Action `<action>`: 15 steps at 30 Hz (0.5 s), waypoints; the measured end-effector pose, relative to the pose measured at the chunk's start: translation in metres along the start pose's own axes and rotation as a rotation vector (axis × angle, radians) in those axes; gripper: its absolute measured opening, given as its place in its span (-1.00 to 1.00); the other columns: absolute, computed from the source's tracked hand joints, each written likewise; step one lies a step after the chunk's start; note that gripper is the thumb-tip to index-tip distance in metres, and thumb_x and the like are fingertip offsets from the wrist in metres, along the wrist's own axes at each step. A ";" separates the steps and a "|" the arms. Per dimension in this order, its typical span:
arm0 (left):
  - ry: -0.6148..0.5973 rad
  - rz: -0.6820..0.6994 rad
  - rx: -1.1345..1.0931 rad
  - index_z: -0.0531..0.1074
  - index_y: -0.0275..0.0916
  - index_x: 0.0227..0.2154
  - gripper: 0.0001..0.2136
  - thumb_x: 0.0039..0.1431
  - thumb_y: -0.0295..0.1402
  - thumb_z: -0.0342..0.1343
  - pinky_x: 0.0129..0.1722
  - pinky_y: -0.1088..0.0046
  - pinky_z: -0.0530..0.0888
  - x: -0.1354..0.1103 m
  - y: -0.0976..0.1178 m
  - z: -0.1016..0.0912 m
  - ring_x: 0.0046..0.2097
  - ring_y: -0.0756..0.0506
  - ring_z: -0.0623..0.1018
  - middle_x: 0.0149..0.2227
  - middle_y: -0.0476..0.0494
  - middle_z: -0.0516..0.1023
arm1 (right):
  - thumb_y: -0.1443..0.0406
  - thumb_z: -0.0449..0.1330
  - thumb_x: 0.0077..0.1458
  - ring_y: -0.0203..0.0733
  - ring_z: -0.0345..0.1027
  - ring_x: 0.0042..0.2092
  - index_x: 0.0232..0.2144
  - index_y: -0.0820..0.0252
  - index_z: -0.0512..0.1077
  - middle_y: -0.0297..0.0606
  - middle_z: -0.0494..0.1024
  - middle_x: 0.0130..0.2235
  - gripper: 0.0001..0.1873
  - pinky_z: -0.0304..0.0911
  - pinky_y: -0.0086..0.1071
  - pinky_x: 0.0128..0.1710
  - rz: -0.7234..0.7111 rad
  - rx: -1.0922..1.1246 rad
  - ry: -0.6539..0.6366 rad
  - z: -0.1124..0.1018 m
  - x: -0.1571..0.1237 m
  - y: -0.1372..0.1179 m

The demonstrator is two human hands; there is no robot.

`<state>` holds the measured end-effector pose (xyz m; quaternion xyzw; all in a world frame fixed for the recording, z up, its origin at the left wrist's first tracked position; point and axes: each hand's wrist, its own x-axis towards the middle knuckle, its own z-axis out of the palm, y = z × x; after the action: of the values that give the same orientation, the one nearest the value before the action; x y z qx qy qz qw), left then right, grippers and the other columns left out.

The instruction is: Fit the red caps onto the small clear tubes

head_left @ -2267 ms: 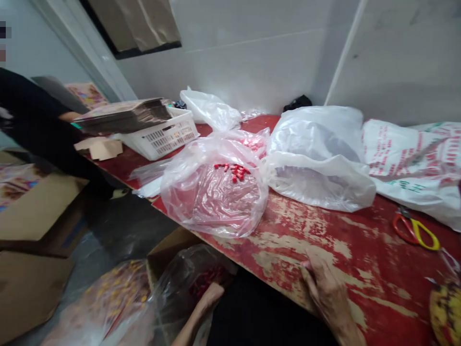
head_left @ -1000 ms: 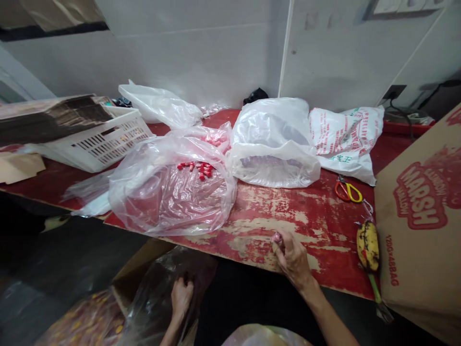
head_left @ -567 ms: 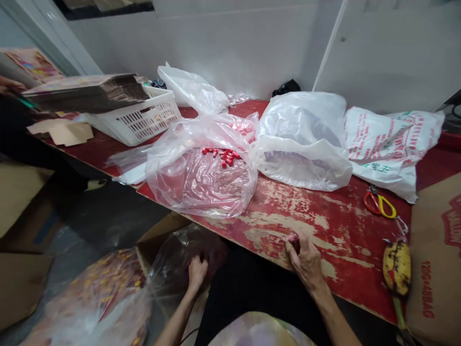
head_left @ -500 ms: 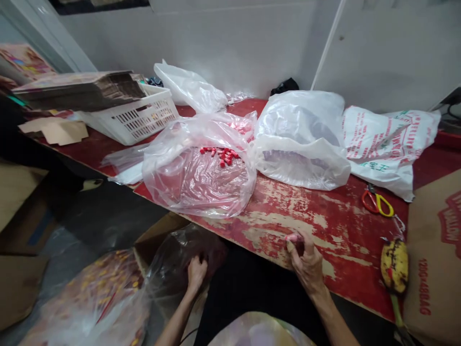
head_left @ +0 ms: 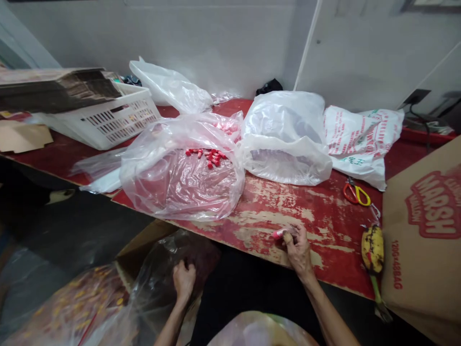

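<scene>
In right hand (head_left: 298, 251): 1 pink piece (head_left: 278, 233), jutting past fingers (head_left: 301, 235).

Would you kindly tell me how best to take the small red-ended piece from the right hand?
The small red-ended piece is probably best taken by its exposed tip, coming from the person's left over the worn red table: that tip juts leftward past the thumb of the right hand, while the fingers cover its other end.
</scene>
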<state>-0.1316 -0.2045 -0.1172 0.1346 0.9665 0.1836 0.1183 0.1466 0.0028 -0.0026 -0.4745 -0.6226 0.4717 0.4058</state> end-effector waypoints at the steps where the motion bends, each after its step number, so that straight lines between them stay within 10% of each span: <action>1: -0.001 0.003 -0.008 0.42 -0.48 -0.16 -0.69 0.14 -0.42 -0.10 -0.15 0.28 0.41 0.000 0.001 0.000 -0.15 -0.27 0.52 -0.23 -0.43 0.51 | 0.00 0.11 0.08 -0.17 0.45 -0.40 -0.05 0.16 0.19 -0.23 0.55 -0.32 -0.51 0.39 -0.36 -0.47 0.019 0.056 -0.004 0.000 0.001 -0.001; 15: -0.090 -0.033 -0.125 0.35 -0.43 0.00 -0.64 0.20 -0.37 -0.10 -0.14 0.37 0.43 0.003 0.004 0.004 -0.08 -0.25 0.54 -0.15 -0.38 0.56 | 0.05 0.11 0.08 -0.17 0.48 -0.35 -0.10 0.17 0.27 -0.21 0.57 -0.30 -0.58 0.40 -0.36 -0.38 -0.052 0.005 -0.023 0.002 0.005 0.003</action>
<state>-0.1324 -0.1990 -0.1196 0.1191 0.9489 0.2355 0.1729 0.1445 0.0074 -0.0060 -0.4518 -0.6382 0.4679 0.4119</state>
